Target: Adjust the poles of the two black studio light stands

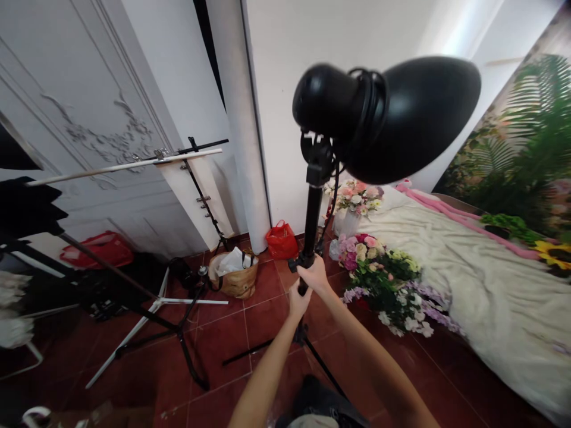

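Observation:
A black light stand point(313, 223) rises upright in front of me, its legs spread on the floor below. On top sits a black studio light point(332, 101) with a wide reflector point(423, 119) pointing right and a cable coiled around its neck. My right hand point(314, 274) is wrapped around the pole just by the black clamp collar point(301, 261). Slightly lower, my left hand point(298, 300) grips the same pole. Part of the pole is hidden behind my hands and forearms.
Other stands point(178, 327) with splayed legs fill the left. A woven bag point(236, 276) and a red plastic bag point(282, 241) sit by the wall. Artificial flowers point(379, 267) lie right of the stand, beside a bed with cream cloth point(482, 297). Red tiles point(220, 356) cover the floor.

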Demonstrator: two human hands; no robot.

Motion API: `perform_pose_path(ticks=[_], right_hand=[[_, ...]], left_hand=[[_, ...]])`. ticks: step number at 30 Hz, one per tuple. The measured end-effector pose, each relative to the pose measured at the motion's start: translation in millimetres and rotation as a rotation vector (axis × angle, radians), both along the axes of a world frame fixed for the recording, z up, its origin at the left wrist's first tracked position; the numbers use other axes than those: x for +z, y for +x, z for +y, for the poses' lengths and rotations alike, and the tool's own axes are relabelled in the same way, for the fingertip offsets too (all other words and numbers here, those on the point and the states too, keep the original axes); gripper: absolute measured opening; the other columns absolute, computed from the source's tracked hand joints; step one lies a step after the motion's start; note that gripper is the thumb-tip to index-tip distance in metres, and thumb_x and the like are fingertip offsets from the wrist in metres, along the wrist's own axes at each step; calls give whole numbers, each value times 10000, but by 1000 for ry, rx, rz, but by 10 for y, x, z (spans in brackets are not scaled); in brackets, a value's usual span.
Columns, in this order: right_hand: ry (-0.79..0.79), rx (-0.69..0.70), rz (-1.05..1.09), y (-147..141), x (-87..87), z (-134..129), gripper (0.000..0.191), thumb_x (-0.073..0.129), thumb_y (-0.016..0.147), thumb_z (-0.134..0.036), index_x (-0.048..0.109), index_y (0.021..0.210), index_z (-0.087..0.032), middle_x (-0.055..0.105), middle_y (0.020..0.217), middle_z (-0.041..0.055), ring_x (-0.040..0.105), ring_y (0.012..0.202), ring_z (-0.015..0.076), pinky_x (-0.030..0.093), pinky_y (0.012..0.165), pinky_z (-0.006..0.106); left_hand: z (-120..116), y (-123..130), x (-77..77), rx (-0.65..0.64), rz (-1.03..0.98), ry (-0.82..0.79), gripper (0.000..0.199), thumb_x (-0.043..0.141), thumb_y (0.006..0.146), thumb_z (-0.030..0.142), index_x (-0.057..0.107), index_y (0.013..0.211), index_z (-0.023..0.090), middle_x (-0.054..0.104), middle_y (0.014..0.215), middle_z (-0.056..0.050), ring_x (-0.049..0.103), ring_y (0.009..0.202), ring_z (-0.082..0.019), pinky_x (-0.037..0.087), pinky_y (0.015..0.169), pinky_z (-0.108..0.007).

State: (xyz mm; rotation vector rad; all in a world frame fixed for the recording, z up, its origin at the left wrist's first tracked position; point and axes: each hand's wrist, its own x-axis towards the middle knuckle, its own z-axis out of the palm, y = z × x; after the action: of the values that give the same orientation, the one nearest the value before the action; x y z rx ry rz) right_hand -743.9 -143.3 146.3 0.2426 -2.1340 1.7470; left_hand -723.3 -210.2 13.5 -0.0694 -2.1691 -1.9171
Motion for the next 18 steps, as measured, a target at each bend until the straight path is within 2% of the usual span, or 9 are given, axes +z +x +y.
perform_pose_path(ticks=[5, 7, 9, 12, 18], right_hand=[[7, 164, 108, -46, 586, 83, 63, 523, 555, -183, 508, 607, -150, 514, 593, -28, 458, 559, 96, 407, 551, 211], [-17, 154, 129, -31, 764, 80, 82, 534, 560, -186, 521, 631, -146, 522, 608, -28, 464, 567, 96, 412, 566, 214], [-40, 81, 142, -7, 905, 56, 97, 551, 564, -191, 525, 646, -147, 520, 608, -33, 461, 564, 94, 408, 562, 211], [-57, -7, 163, 26, 1055, 12, 110, 565, 573, -199, 539, 665, -146, 533, 626, -29, 472, 575, 99, 414, 579, 215], [-38, 13, 154, 59, 1148, -6, 80, 547, 587, -198, 549, 641, -138, 539, 602, -21, 486, 571, 107, 413, 581, 218]], left_hand=[[47, 19, 39, 34, -35, -2, 199, 587, 701, 334, 604, 745, 140, 614, 655, -26, 583, 647, -162, 470, 629, -264], [59, -4, 51, 42, -68, 0, 214, 602, 691, 358, 594, 710, 144, 599, 624, -15, 577, 620, -156, 465, 608, -257], [63, -43, 71, 20, -82, 1, 229, 623, 672, 371, 583, 679, 146, 591, 608, -9, 574, 606, -151, 463, 602, -253], [58, -100, 91, -22, -47, 8, 239, 652, 644, 373, 575, 663, 148, 602, 632, -12, 581, 624, -144, 467, 640, -259], [75, -119, 20, -14, -96, 49, 255, 650, 641, 388, 631, 677, 137, 639, 654, -51, 606, 636, -171, 471, 631, -276]])
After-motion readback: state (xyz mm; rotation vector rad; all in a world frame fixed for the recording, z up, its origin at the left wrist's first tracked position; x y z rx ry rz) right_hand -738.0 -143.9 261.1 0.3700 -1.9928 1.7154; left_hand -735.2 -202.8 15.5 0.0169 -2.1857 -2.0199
